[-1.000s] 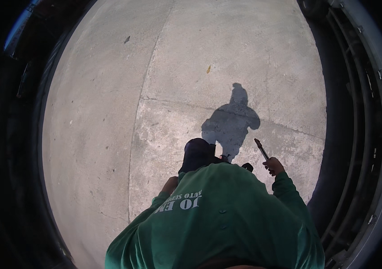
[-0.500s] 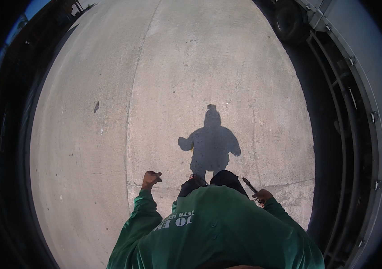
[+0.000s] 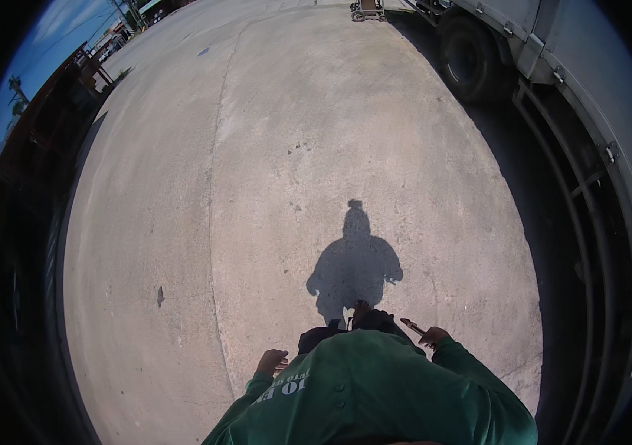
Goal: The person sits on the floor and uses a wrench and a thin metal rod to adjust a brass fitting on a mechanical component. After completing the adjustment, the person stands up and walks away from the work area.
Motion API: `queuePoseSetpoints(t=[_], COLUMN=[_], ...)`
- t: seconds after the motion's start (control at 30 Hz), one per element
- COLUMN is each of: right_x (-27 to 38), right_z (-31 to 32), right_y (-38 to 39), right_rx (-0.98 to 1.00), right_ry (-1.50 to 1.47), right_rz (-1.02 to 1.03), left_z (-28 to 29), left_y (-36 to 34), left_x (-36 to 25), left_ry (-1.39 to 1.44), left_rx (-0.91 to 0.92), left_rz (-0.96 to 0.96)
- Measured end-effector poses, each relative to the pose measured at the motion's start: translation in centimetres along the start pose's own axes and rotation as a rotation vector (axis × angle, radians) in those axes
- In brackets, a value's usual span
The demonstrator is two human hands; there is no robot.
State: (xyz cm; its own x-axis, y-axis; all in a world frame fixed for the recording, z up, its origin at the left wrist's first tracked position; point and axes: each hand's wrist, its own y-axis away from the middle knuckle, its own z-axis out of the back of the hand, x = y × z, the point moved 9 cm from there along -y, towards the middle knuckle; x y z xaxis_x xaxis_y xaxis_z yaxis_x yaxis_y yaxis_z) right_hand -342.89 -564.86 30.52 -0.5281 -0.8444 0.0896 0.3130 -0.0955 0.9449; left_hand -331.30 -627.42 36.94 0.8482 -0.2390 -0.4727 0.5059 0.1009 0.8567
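My left hand (image 3: 272,361) hangs at my left side, low in the picture, with its fingers curled in and nothing visible in them. At my right side, my right hand (image 3: 434,337) is closed around a slim hand tool (image 3: 411,325). The tool's narrow brownish end points up and to the left, away from my fist; its exact kind does not show, and its grip is hidden by my fingers. Both arms are in the sleeves of a green shirt (image 3: 375,386). A dark shoe and a bit of foot (image 3: 361,308) show beyond the shirt.
Sunlit concrete (image 3: 138,245) stretches ahead, crossed by a long joint, with my shadow (image 3: 355,259) on it. A truck with a pale box body (image 3: 590,81), a wheel (image 3: 468,59) and side rails stands along the right. A wheeled cart (image 3: 368,10) is far ahead. Dark structures line the left.
I have moved forward over the concrete and the view has tilted up, bringing the cart and sky in. My left hand has swung back toward my body. The right hand still holds the tool.
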Motion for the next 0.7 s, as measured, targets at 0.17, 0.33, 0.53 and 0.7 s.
queuePoseSetpoints(t=[0.17, 0.33, 0.53, 0.7], right_x=[26.6, 46.4, 55.3, 57.6], right_z=[22.7, 38.6, 45.8, 50.7], right_y=[0.2, -5.0, -13.2, -18.8], right_rx=[-0.079, -0.156, 0.113, 0.159], right_ry=[-0.192, -0.286, -0.448, -0.218], right_rz=[0.117, 0.202, -0.128, -0.212], left_z=[2.2, 11.8, 32.8, 45.7], left_y=[-8.2, -23.5, -40.2, -50.5], left_x=[-9.5, -24.2, -54.0, -83.0], left_ry=[-0.089, 0.041, 0.370, 0.265], left_rx=[0.115, 0.083, -0.123, -0.209], left_rz=[0.022, 0.082, -0.003, -0.210])
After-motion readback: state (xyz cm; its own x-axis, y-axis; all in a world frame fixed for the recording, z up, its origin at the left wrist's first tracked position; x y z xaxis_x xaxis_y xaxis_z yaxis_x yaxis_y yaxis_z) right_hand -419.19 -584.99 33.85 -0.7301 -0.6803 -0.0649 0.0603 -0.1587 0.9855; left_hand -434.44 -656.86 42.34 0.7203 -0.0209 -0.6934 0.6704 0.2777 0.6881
